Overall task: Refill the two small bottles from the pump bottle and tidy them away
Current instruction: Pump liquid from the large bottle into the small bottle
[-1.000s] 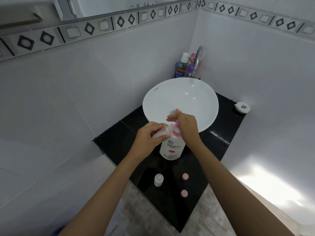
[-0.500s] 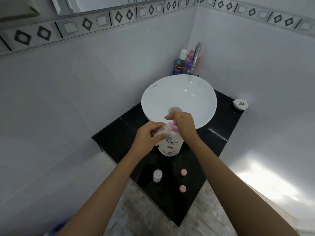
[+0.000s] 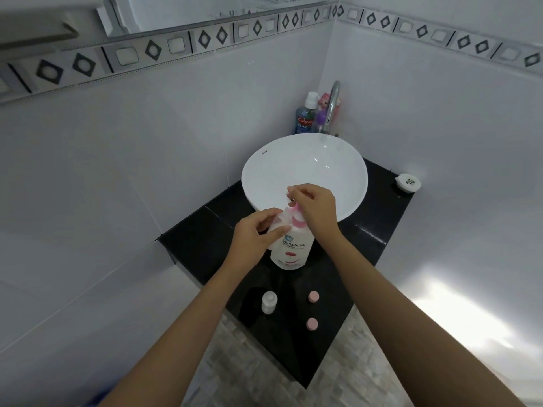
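A white pump bottle (image 3: 289,251) with a pink pump head stands on the black counter (image 3: 205,242) just in front of the basin. My right hand (image 3: 316,208) rests on top of the pump head. My left hand (image 3: 258,233) holds a small clear bottle (image 3: 279,223) tilted against the pump's nozzle. A second small bottle (image 3: 269,301) stands upright and uncapped nearer to me. Two pink caps (image 3: 313,296) (image 3: 311,323) lie on the counter to its right.
A white round basin (image 3: 304,174) fills the back of the counter, with a chrome tap (image 3: 332,107) and a blue mouthwash bottle (image 3: 305,117) in the corner behind it. A small white dish (image 3: 407,182) sits at the counter's right corner. Tiled walls close in on both sides.
My hands stay on the pump bottle and the small bottle. The view has drifted slightly; the right hand's fingers have lifted a little over the pump head.
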Motion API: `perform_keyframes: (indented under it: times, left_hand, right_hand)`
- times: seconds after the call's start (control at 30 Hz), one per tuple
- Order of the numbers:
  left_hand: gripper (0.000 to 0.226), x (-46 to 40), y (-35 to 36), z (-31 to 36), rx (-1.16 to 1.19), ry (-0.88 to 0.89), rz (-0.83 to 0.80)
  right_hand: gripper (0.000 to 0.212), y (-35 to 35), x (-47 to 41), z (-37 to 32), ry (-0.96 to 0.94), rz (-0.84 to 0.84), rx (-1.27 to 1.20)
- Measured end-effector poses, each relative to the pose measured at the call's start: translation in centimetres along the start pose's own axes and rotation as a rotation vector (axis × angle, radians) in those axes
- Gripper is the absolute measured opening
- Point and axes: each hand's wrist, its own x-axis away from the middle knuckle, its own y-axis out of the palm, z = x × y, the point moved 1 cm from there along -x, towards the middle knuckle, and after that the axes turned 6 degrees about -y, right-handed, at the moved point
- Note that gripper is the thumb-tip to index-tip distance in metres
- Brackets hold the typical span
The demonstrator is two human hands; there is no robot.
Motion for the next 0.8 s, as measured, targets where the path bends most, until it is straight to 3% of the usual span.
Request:
perform_keyframes:
  times: [0.17,0.43,0.67,0.8]
  left_hand:
    - [0.042,0.2,0.0,0.1,-0.028,-0.001,-0.029]
    - [0.041,0.8,-0.3,0.0,-0.041,-0.010,-0.024]
    - [0.043,2.2,-0.4,0.3,0.164,-0.095,0.007]
    - [0.032,3.4,0.1,0.8,0.282,-0.134,-0.004]
  right_hand:
    - [0.037,-0.2,0.0,-0.5,-0.056,0.005,0.104]
    - [0.037,-1.4,0.4,-0.4,-0.020,0.002,0.107]
    - [0.038,-2.1,1.5,0.0,0.033,0.002,0.092]
    - [0.052,-2.4,1.9,0.4,0.038,-0.003,0.084]
